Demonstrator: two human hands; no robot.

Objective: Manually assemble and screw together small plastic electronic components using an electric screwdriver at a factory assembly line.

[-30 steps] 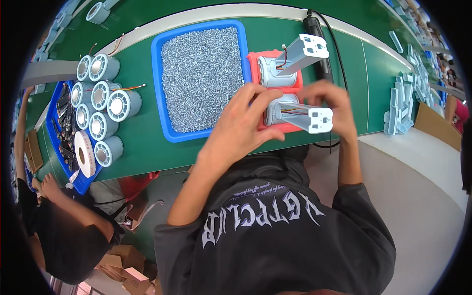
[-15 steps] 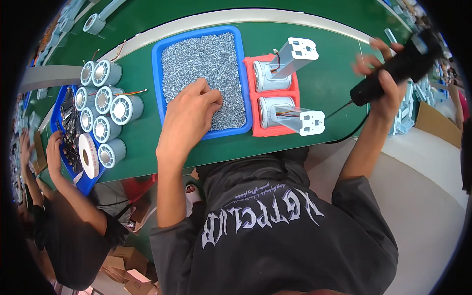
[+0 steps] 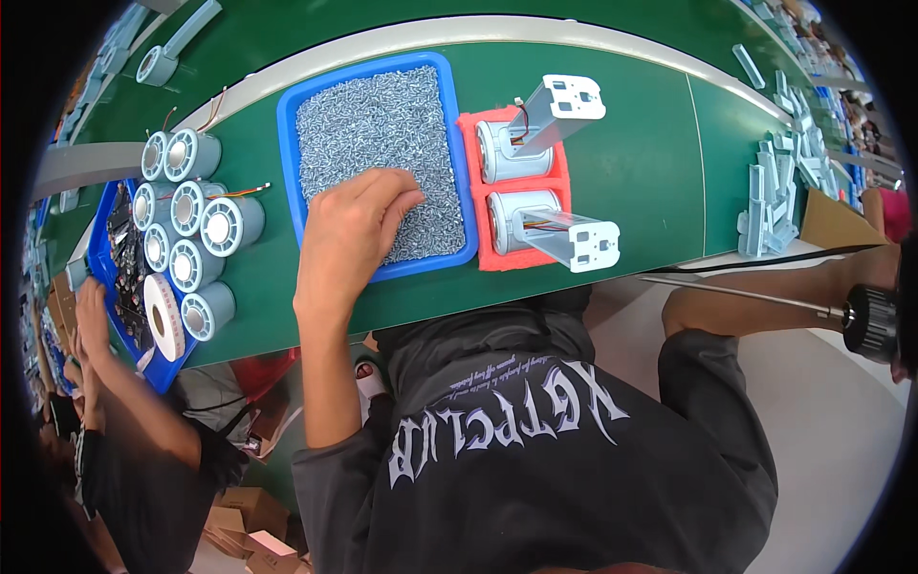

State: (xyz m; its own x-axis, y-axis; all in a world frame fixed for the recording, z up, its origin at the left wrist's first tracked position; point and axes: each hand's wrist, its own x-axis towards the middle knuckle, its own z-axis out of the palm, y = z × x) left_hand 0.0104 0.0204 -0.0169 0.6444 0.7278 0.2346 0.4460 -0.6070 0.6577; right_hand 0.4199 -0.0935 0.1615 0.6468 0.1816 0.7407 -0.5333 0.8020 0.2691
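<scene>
My left hand [image 3: 359, 225] hovers over a blue tray [image 3: 289, 143] full of small silver screws [image 3: 373, 120]. Its thumb and fingertips are pinched together, and whatever lies between them is hidden. At the far right edge my right hand [image 3: 899, 369] is mostly cut off by the dark rim, gripping a black electric screwdriver [image 3: 868, 323] whose long thin bit points left. Right of the tray, a red foam holder [image 3: 486, 251] cradles two pale-blue cylindrical housings [image 3: 516, 163], each with a slotted arm [image 3: 593, 247] slanting up and wires inside.
Several round motor housings [image 3: 225, 228] stand at the left, beside a blue bin [image 3: 170, 371] with dark parts and a white tape roll [image 3: 163, 316]. Another person's arm [image 3: 143, 411] reaches there. Pale-blue brackets [image 3: 770, 206] pile up at the right; a black cable [image 3: 765, 261] crosses the table edge.
My right hand has swung the screwdriver away from the near housing, out to the right edge. My left hand has shifted slightly, still over the screws, with its fingers pinched.
</scene>
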